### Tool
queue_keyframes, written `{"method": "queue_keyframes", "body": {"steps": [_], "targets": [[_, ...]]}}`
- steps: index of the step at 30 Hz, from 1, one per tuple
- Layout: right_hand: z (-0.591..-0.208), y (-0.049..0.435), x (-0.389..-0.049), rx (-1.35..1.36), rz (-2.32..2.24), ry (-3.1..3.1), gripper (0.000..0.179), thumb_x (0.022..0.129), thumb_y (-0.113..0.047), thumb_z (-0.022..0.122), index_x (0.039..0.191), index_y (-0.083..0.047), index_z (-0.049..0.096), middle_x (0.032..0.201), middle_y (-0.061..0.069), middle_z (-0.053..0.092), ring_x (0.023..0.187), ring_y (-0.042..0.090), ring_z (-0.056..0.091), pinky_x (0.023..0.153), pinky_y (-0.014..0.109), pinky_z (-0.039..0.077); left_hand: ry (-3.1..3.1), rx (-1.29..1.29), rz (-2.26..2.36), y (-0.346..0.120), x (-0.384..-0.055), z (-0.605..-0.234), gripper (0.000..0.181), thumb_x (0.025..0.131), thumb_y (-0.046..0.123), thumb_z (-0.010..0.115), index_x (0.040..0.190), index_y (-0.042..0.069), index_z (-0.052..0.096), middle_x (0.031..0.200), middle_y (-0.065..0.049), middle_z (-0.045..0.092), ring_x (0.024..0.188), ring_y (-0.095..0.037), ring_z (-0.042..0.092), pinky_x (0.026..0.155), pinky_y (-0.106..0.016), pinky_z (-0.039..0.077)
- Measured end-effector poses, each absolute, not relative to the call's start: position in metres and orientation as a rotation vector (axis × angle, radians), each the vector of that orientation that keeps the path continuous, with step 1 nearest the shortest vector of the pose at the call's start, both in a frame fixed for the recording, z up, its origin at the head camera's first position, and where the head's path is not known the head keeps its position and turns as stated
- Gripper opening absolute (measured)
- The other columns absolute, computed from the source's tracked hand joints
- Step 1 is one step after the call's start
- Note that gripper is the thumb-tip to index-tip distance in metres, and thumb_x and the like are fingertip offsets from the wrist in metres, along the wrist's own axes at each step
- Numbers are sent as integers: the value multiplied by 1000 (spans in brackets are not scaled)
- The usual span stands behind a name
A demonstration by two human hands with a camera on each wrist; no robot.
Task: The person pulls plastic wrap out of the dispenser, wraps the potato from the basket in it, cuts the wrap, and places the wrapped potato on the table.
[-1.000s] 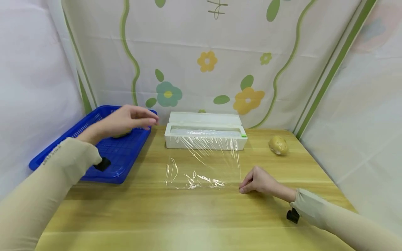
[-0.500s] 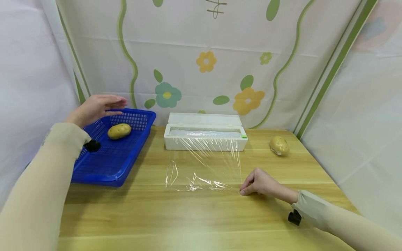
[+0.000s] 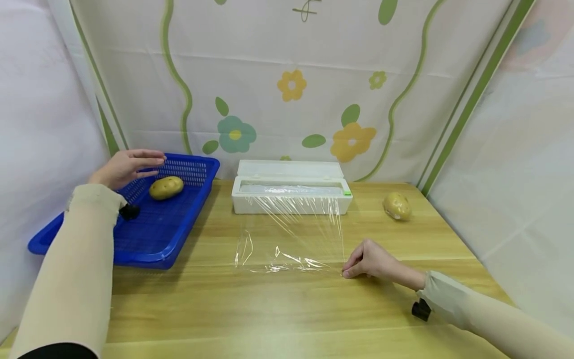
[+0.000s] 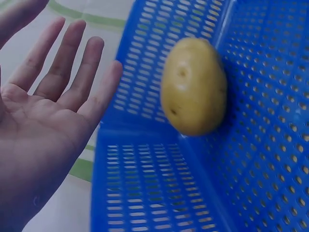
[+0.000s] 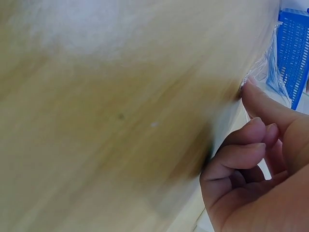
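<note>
Fingers of the right hand (image 3: pixel 373 260) pinch the thin, clear plastic wrap (image 3: pixel 289 242) stretching from the long white box (image 3: pixel 289 170), while the left hand (image 3: pixel 123 168) spreads empty near the oval yellow potato (image 3: pixel 166 188) in the blue plastic basket (image 3: pixel 145 244), and one hard tug could crumple the wrap.

Clearances: overhead open on left, low pass blocked at centre

Left hand (image 3: pixel 127 167) has open air over to the potato (image 3: pixel 166 188) in the blue plastic basket (image 3: pixel 150 245) — slotted wall stands close behind it, floor on the near side is free. Narrow lane of wooden table (image 3: pixel 233 319) between basket and cling film box (image 3: pixel 239 205). Cling film (image 3: pixel 287 245) spans from box to right hand (image 3: pixel 375 264) — blocks any low pass. Room in front of film; wider gap between box and second potato (image 3: pixel 397 206). Fabric backdrop (image 3: pixel 264 112) closes the rear.
</note>
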State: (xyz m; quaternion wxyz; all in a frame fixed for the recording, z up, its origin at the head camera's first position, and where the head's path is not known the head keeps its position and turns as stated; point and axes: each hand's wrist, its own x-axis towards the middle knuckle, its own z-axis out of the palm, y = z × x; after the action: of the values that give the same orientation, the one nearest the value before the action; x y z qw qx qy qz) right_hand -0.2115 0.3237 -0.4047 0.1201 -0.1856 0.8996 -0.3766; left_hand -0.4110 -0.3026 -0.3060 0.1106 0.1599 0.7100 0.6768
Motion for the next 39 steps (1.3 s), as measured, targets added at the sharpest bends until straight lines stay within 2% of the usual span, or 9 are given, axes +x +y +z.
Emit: {"method": "queue_keyframes", "body": {"steps": [7, 13, 18, 22, 27, 29, 32, 35, 39], "targets": [[-404, 325, -212, -546, -1098, 2630, 8, 75, -17, 86, 76, -14, 79, 70, -5, 71, 50, 6, 50, 43, 19, 38, 2167, 377, 1998, -306, -422, -328, 31, 97, 5, 63, 127, 3, 65, 123, 0, 65, 107, -9, 61, 85, -26, 52], [-406, 322, -211, -544, -1114, 2614, 8, 75, -15, 87, 76, -12, 79, 70, -5, 71, 48, 6, 49, 42, 18, 37, 2365, 304, 1796, -309, -422, -338, 55, 94, 20, 70, 140, -2, 50, 119, 6, 66, 107, -2, 58, 93, -24, 47], [-408, 324, -213, -544, -1088, 2615, 9, 75, -16, 86, 76, -11, 79, 70, -5, 71, 49, 6, 50, 43, 19, 39, 2429, 263, 1693, -309, -425, -344, 70, 92, 25, 73, 146, -5, 40, 128, 2, 61, 106, 0, 58, 96, -23, 44], [-408, 325, -216, -548, -1091, 2608, 8, 75, -15, 86, 76, -10, 79, 69, -5, 71, 49, 5, 50, 43, 19, 39, 2452, 233, 1642, -312, -427, -348, 74, 91, 27, 73, 148, -2, 37, 136, 0, 53, 110, 0, 54, 106, -34, 38], [-407, 324, -218, -558, -1092, 2609, 8, 75, -13, 86, 76, -10, 79, 69, -4, 71, 50, 5, 51, 44, 18, 38, 2404, 173, 1634, -317, -430, -352, 77, 91, 26, 73, 151, -1, 32, 147, -6, 43, 135, -22, 35, 112, -51, 24], [-407, 323, -219, -561, -1089, 2611, 8, 75, -13, 86, 76, -10, 79, 68, -4, 71, 49, 5, 50, 43, 18, 38, 2403, 158, 1584, -317, -431, -355, 77, 92, 24, 73, 151, -3, 31, 149, -11, 40, 138, -29, 29, 111, -50, 26], [-406, 324, -218, -558, -1103, 2604, 8, 75, -11, 86, 76, -8, 79, 68, -3, 71, 48, 5, 49, 42, 18, 37, 2395, 140, 1511, -312, -435, -358, 77, 92, 20, 72, 151, -6, 29, 152, -17, 34, 135, -30, 34, 109, -49, 30], [-406, 324, -218, -554, -1101, 2609, 8, 75, -13, 86, 75, -10, 79, 68, -4, 70, 48, 5, 49, 42, 18, 37, 2399, 143, 1460, -304, -439, -360, 77, 92, 19, 72, 150, -7, 28, 152, -22, 30, 122, -21, 45, 107, -46, 36], [-407, 324, -218, -556, -1087, 2616, 9, 74, -15, 87, 75, -12, 79, 68, -5, 70, 49, 5, 50, 43, 18, 38, 2406, 181, 1408, -293, -441, -363, 76, 91, 18, 73, 150, -6, 30, 152, -24, 31, 113, -10, 50, 102, -39, 42]]}}
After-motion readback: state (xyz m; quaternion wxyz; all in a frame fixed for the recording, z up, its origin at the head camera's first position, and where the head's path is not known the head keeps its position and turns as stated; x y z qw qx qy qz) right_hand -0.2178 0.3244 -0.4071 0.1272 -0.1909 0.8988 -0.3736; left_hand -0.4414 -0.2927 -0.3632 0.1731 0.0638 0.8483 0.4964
